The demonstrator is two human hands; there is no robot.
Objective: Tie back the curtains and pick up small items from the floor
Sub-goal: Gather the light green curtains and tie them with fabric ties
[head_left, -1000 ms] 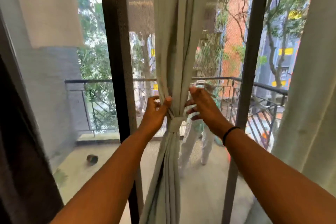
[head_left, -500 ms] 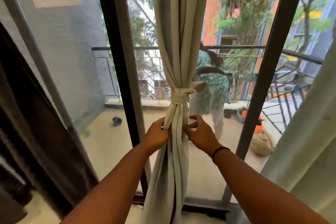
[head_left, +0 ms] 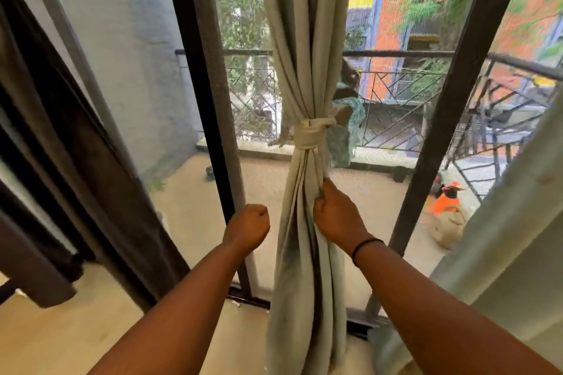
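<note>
A pale green curtain [head_left: 304, 39] hangs gathered in front of the glass door, bound at mid height by a cream tie-back knot [head_left: 309, 135]. Below the knot my right hand [head_left: 336, 216] pinches the curtain's right folds between thumb and fingers. My left hand [head_left: 248, 227] is a closed fist just left of the curtain, apart from the fabric, with nothing in it.
A dark curtain [head_left: 61, 161] hangs at the left and another pale curtain [head_left: 502, 237] at the right. Black door frames [head_left: 210, 119] stand on both sides. A person is partly visible on the balcony behind the curtain. Light wood floor [head_left: 61, 335] lies below.
Both hands have dropped from the knot to lower on the curtain. My left hand has let go of the fabric and closed into a fist; the view tilted down.
</note>
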